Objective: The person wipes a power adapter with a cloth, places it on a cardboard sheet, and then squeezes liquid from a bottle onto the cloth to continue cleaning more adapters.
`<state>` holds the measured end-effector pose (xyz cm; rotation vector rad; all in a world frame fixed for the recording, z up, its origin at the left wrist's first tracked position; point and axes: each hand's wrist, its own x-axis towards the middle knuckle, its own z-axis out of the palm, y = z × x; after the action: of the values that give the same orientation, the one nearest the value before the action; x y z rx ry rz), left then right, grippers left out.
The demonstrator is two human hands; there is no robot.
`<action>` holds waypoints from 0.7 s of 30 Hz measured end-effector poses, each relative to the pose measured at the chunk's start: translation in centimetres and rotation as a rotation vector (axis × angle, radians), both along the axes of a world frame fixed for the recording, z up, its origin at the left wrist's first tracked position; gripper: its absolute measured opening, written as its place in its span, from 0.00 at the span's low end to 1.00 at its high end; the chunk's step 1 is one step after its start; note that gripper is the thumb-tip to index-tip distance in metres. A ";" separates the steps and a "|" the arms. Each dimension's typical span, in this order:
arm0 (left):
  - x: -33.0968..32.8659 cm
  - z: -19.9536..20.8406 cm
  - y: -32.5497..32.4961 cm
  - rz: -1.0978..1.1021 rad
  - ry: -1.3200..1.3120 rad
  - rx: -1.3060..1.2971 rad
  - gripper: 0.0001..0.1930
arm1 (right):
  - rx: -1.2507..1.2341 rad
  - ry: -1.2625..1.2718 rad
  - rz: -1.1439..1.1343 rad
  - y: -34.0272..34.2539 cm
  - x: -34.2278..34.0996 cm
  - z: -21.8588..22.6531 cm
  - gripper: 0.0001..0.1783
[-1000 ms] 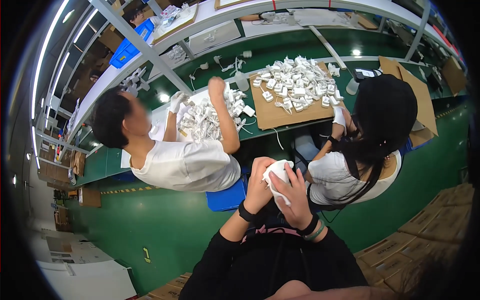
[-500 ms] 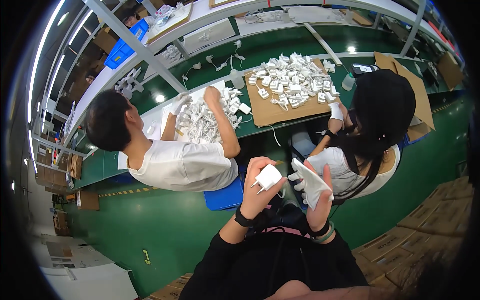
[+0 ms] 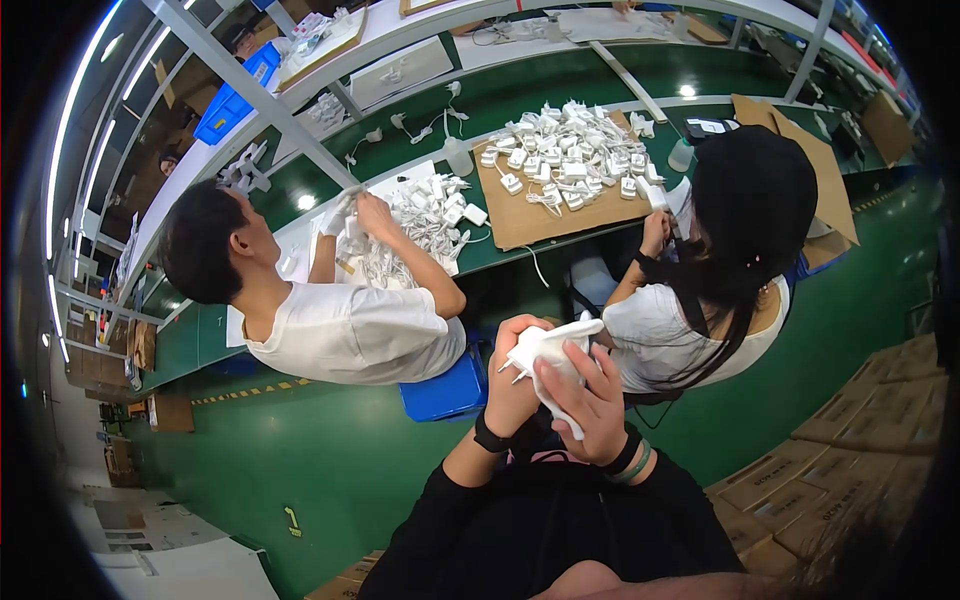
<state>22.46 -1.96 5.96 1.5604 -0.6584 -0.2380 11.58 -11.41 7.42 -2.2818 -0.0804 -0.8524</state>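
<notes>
Just beyond the black top [image 3: 540, 515], the left hand [image 3: 511, 398] clasped a white plug adapter [image 3: 523, 352] while the right hand [image 3: 597, 412] held a white cloth [image 3: 553, 348] against it. The adapter looked light, rigid and perhaps slippery, best gripped by its sides, clear of the prongs [image 3: 519, 378].

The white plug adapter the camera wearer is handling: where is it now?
In the head view, just below the middle, the adapter sits in the left hand, while the right hand holds a white cloth against it.

White adapter [image 3: 526, 352], 2 metal prongs [image 3: 518, 378] lower-left, partly behind crumpled white cloth [image 3: 552, 346].
</notes>
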 end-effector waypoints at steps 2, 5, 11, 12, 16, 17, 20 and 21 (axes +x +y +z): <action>0.0 -0.3 -0.1 0.028 -0.043 0.019 0.24 | -0.163 0.049 -0.068 0.2 0.0 -0.1 0.27; -0.4 -0.3 -0.2 0.040 -0.074 0.039 0.25 | -0.014 0.065 -0.015 0.5 -0.1 -0.2 0.25; -1.1 -1.3 -0.6 0.025 -0.094 0.063 0.26 | 0.081 0.049 0.018 0.3 0.7 0.1 0.21; -1.1 -1.6 -0.5 0.033 -0.044 0.042 0.26 | 0.046 0.049 0.018 0.2 0.7 0.0 0.21; -1.1 -1.8 -0.5 0.048 0.019 0.022 0.25 | -0.033 0.052 0.003 0.3 0.7 -0.1 0.22; -1.1 -1.7 -0.4 0.044 -0.014 0.046 0.25 | -0.042 0.058 -0.016 0.5 0.7 -0.2 0.22; -0.9 -1.7 -0.5 0.036 -0.101 0.111 0.24 | -0.093 0.078 -0.054 0.2 1.2 0.2 0.23; -0.8 -1.7 -0.6 0.030 -0.155 0.150 0.24 | -0.138 0.090 -0.075 -0.2 1.6 0.4 0.24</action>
<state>21.63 -2.54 4.28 1.7442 -0.7508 -0.1472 13.14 -11.57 7.86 -2.4625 -0.0133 -0.8031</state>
